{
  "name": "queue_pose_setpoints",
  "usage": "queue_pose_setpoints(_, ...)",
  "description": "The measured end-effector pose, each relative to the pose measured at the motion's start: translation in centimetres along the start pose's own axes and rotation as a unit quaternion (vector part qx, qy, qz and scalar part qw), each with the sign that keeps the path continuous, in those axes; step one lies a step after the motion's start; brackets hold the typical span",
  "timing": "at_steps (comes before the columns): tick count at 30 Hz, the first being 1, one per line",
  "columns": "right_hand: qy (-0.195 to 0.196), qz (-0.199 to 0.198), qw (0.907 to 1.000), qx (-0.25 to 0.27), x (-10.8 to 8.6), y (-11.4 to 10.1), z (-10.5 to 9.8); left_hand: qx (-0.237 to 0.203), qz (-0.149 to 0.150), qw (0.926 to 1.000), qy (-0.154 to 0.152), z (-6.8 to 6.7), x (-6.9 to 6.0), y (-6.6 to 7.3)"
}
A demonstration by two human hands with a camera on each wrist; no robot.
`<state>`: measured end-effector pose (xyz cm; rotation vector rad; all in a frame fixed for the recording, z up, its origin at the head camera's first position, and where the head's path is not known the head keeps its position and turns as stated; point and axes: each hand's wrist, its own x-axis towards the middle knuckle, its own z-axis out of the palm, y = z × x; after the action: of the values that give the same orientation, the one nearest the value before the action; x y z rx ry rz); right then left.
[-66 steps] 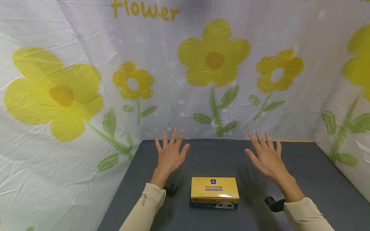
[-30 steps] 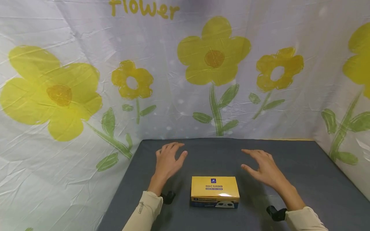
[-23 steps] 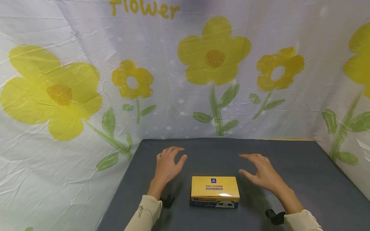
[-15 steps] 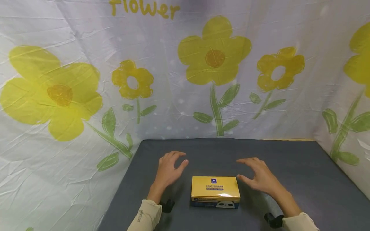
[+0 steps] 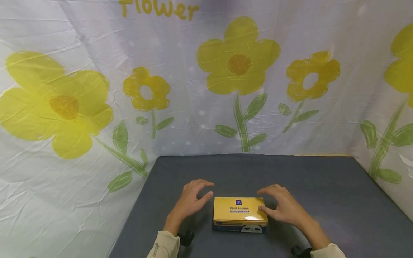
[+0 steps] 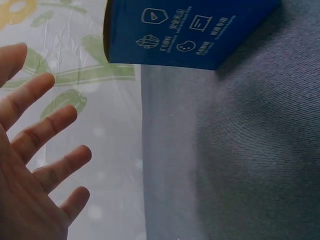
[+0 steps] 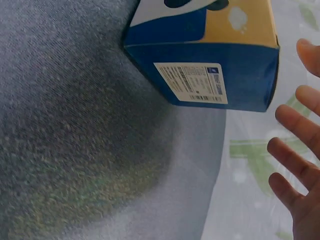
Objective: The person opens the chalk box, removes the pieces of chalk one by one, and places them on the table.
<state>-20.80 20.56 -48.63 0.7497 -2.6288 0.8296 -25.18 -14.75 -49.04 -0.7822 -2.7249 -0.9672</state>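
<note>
A yellow and blue box (image 5: 240, 214) with a panda print on its front lies closed on the dark table. Left of it my left hand (image 5: 190, 202) hovers with spread, relaxed fingers, a gap between thumb and box. My right hand (image 5: 285, 208) is at the box's right side, its thumb overlapping the top right edge in the head view; whether it touches, I cannot tell. In the left wrist view the box's blue end (image 6: 170, 32) stands beyond the spread left hand (image 6: 35, 145). The right wrist view shows a white label (image 7: 192, 82) on the other end, near the right hand (image 7: 302, 145).
The grey table (image 5: 322, 190) has its back edge against a white curtain (image 5: 190, 125) with printed yellow flowers, which also hangs at the left and right. A dark wrist camera (image 5: 186, 238) is strapped at the left wrist, another (image 5: 300, 252) at the right.
Both hands have come lower and nearer to the box from either side, from raised, widely spread fingers to relaxed, slightly bent ones. The box has stayed in place.
</note>
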Motion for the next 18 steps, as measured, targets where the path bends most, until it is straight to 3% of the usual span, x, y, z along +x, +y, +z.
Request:
queue_pose_setpoints(4,-0.003,-0.009,1.0000,0.002,0.0,-0.2,0.3,-0.041,-0.021,0.9980,-0.045,0.3,-0.4,0.0)
queue_pose_setpoints(9,-0.004,-0.016,0.9999,0.002,0.3,-0.2,0.7,-0.098,-0.055,0.9885,-0.102,0.9,-1.0,-0.2)
queue_pose_setpoints(18,-0.026,-0.021,0.9992,0.019,0.2,-0.7,1.9,-0.156,-0.112,0.9689,-0.157,3.4,-2.0,-0.7)
